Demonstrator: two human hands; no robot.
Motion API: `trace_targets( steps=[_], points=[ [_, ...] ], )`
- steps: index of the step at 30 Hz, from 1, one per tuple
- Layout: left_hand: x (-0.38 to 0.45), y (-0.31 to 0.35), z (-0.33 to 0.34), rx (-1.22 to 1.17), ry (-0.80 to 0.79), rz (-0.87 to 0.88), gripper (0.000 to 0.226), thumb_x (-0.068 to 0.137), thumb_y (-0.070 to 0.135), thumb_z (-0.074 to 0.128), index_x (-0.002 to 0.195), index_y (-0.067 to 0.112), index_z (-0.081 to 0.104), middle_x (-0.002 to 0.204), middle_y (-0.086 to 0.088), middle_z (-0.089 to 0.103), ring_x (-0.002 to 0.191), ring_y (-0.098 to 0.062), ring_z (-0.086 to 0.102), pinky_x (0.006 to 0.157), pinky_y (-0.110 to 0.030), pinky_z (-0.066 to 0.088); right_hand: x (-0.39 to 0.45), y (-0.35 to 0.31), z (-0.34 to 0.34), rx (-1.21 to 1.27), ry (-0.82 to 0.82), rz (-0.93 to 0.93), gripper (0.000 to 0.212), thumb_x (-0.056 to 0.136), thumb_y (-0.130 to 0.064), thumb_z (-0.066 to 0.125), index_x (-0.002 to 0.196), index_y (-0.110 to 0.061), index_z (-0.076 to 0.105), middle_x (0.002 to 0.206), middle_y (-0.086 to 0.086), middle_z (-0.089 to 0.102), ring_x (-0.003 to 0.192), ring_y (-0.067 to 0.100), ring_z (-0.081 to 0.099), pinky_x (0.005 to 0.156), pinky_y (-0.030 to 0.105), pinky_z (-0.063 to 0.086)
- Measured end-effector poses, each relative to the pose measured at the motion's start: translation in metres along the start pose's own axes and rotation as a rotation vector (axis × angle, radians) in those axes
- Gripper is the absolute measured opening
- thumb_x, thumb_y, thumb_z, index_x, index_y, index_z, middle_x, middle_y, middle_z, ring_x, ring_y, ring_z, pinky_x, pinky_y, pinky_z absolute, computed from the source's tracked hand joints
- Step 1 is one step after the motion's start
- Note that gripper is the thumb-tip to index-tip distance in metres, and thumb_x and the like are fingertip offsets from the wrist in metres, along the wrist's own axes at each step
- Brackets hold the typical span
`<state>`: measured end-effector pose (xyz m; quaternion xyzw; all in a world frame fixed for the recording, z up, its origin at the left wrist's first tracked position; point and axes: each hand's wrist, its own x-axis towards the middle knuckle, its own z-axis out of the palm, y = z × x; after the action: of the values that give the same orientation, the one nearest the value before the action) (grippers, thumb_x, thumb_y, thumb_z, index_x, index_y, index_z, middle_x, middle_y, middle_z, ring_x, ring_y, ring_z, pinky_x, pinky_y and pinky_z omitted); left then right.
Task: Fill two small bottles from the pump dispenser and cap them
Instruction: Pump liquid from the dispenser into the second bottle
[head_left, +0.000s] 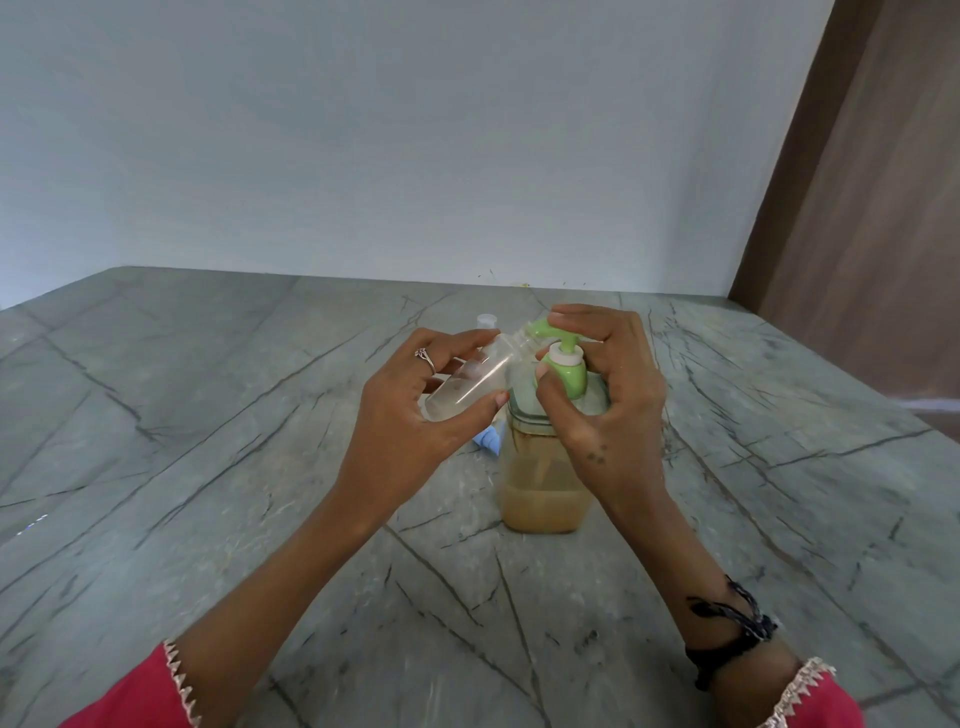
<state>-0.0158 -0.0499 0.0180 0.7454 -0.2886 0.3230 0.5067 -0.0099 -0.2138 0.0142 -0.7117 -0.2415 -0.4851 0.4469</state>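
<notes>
A clear pump dispenser (543, 488) holding tan liquid stands on the grey stone counter (260, 467). Its green pump head (563, 364) has a nozzle pointing left. My left hand (415, 410) grips a small clear bottle (478, 379), tilted, with its open neck held against the nozzle. My right hand (608, 395) is wrapped over the pump head, fingers on top and thumb by the green collar. A second small bottle's white top (487, 320) shows behind my left hand. A blue object (488, 441) lies partly hidden beside the dispenser.
The counter runs back to a pale wall (415, 156). A brown wooden panel (872, 234) rises at the right. Red sleeves with trim cover both forearms, and a dark thread band circles my right wrist.
</notes>
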Motion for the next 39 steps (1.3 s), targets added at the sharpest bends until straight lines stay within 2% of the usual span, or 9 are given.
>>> trace_targets(
  steps=[5,11,15,17,20,25,27,36,39],
  points=[
    [0.0024,0.0001,0.0005,-0.003,0.014,0.018,0.039,0.075,0.030,0.064,0.113,0.020,0.058,0.099,0.000,0.060,0.090,-0.003,0.058,0.072,-0.008,0.046,-0.0022,-0.0010,-0.0008,0.059,-0.037,0.016,0.035,0.081,0.002,0.064,0.115,-0.004,0.058,0.117,-0.003,0.052,0.111,0.004,0.053,0.090,0.020,0.046],
    [0.0027,-0.0007,-0.0002,0.006,0.019,0.021,0.039,0.075,0.032,0.064,0.113,0.024,0.057,0.100,0.001,0.061,0.091,-0.002,0.058,0.072,-0.009,0.046,-0.0027,-0.0006,-0.0004,0.065,-0.038,0.015,0.038,0.082,0.002,0.063,0.118,-0.008,0.056,0.120,-0.009,0.050,0.113,0.001,0.052,0.093,0.019,0.044],
    [0.0024,-0.0006,-0.0003,0.010,0.020,0.022,0.039,0.075,0.033,0.064,0.112,0.025,0.057,0.100,0.001,0.061,0.092,-0.003,0.058,0.072,-0.009,0.046,-0.0020,0.0026,0.0001,0.036,-0.025,0.004,0.028,0.078,0.004,0.065,0.107,0.003,0.062,0.115,0.001,0.055,0.109,-0.002,0.052,0.088,0.016,0.043],
    [0.0022,-0.0003,-0.0001,0.009,0.020,0.022,0.039,0.075,0.032,0.064,0.112,0.025,0.057,0.099,0.000,0.061,0.090,-0.004,0.058,0.072,-0.010,0.047,-0.0004,0.0020,0.0001,0.019,-0.017,-0.005,0.028,0.076,0.004,0.064,0.103,0.001,0.063,0.111,0.006,0.055,0.103,-0.004,0.052,0.085,0.014,0.043],
    [0.0015,-0.0003,-0.0006,0.020,0.012,0.022,0.039,0.075,0.032,0.064,0.112,0.024,0.058,0.099,-0.001,0.061,0.089,-0.004,0.058,0.072,-0.011,0.047,0.0011,-0.0005,0.0008,0.007,-0.004,-0.012,0.032,0.073,0.005,0.064,0.104,-0.004,0.062,0.104,0.005,0.055,0.097,-0.005,0.052,0.081,0.012,0.043],
    [0.0002,-0.0011,-0.0021,0.021,-0.002,0.025,0.039,0.074,0.033,0.065,0.112,0.025,0.058,0.099,0.002,0.059,0.090,-0.003,0.057,0.075,-0.010,0.046,0.0010,-0.0013,0.0016,0.010,0.011,-0.009,0.025,0.075,-0.005,0.060,0.100,-0.002,0.063,0.097,0.004,0.055,0.092,-0.008,0.051,0.078,0.008,0.041],
    [0.0008,-0.0013,-0.0024,0.028,0.000,0.034,0.040,0.074,0.033,0.065,0.113,0.025,0.057,0.098,0.001,0.059,0.090,-0.003,0.057,0.075,-0.009,0.046,-0.0002,-0.0009,0.0014,-0.003,0.008,-0.011,0.027,0.075,0.001,0.063,0.102,-0.002,0.062,0.099,0.004,0.055,0.094,-0.009,0.051,0.080,0.008,0.041],
    [0.0036,0.0009,-0.0011,0.006,0.009,0.009,0.039,0.075,0.028,0.069,0.112,0.027,0.057,0.100,-0.001,0.060,0.091,-0.001,0.057,0.073,-0.007,0.044,-0.0020,-0.0015,-0.0004,0.038,-0.040,-0.009,0.041,0.081,0.003,0.064,0.118,-0.012,0.054,0.117,-0.009,0.050,0.108,0.010,0.056,0.087,0.029,0.051],
    [0.0036,0.0023,-0.0012,0.002,0.012,-0.007,0.039,0.075,0.021,0.070,0.111,0.027,0.057,0.100,0.000,0.060,0.091,-0.001,0.058,0.073,-0.008,0.044,-0.0021,0.0002,-0.0002,0.022,-0.032,-0.027,0.039,0.079,0.005,0.065,0.115,-0.007,0.057,0.117,-0.004,0.053,0.110,0.006,0.054,0.090,0.026,0.048]
  ],
)
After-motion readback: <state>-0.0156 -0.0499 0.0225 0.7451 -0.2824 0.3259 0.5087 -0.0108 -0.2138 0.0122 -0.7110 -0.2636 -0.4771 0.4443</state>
